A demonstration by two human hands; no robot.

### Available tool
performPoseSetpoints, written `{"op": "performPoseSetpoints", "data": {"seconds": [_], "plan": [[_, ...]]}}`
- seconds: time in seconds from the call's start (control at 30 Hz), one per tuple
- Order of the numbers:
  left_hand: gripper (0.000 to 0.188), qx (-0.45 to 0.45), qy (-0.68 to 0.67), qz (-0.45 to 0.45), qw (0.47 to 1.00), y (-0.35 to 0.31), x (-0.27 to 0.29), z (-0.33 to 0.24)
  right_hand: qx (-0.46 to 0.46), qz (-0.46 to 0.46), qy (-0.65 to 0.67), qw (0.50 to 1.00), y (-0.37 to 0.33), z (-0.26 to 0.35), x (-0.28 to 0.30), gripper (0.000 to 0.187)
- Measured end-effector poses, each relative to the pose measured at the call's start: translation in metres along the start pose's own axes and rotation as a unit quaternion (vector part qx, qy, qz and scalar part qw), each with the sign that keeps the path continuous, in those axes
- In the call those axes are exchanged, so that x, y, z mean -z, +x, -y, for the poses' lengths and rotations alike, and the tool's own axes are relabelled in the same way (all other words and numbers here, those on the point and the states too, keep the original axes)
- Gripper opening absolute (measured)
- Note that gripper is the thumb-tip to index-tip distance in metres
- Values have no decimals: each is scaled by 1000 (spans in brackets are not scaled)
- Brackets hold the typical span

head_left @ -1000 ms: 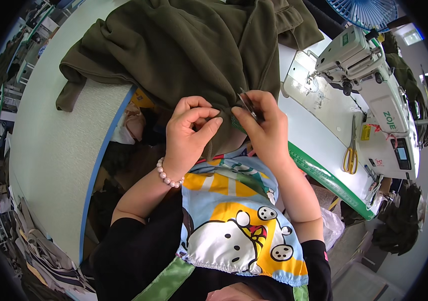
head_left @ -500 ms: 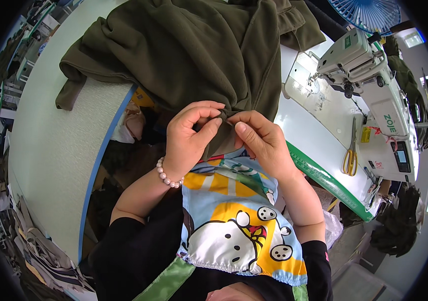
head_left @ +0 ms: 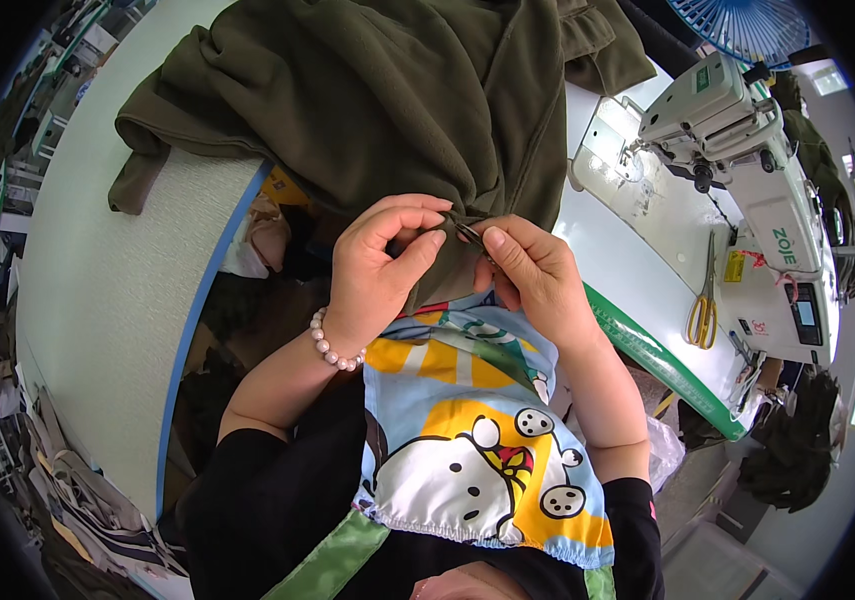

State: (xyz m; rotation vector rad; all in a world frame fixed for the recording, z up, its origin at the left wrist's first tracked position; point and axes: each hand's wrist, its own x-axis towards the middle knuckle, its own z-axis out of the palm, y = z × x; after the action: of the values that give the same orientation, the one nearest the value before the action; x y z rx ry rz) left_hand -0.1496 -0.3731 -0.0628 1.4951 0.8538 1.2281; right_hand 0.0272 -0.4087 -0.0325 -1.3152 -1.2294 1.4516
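Olive fleece garment (head_left: 387,100) on our white surface (head_left: 87,330): our left hand (head_left: 382,265) pinches its edge, our right hand (head_left: 532,275) grips small snips (head_left: 467,234)

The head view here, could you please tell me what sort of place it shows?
Most likely a garment sewing workshop: a white industrial sewing machine stands on the table, yellow-handled scissors lie beside it, and both hands pinch an olive green garment.
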Motion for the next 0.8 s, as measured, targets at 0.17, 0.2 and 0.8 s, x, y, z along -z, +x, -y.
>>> {"op": "performPoseSetpoints", "data": {"seconds": [0.17, 0.2, 0.8], "plan": [[10, 5, -8, 1, 1000, 0, 0, 0, -2, 2, 7, 1000, 0, 0, 0, 29], [10, 6, -8, 1, 1000, 0, 0, 0, -1, 3, 9, 1000, 1, 0, 1, 29], [12, 6, 9, 32, 999, -2, 3, 2, -2, 5, 31, 999, 5, -3, -1, 28]]}}
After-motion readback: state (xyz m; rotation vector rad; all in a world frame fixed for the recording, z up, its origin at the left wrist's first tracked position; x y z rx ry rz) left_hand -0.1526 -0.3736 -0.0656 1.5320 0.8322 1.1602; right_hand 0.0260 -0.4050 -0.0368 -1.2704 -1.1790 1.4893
